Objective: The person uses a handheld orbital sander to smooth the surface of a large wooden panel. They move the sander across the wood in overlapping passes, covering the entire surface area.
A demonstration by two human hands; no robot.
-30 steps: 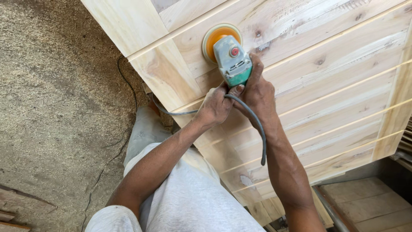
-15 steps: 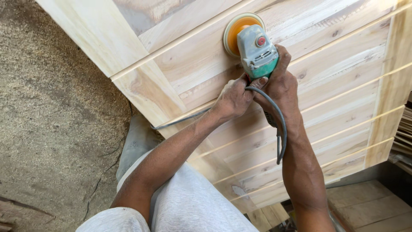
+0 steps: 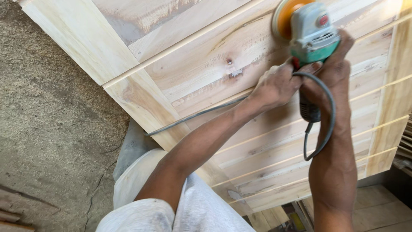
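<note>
No packages, signs or screens show; only a small round red label [image 3: 322, 20] tops the sander [image 3: 311, 36].

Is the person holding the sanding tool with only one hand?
No, both the left hand and the right hand grip the grey and green sander, whose orange disc rests on the wooden panel.
</note>
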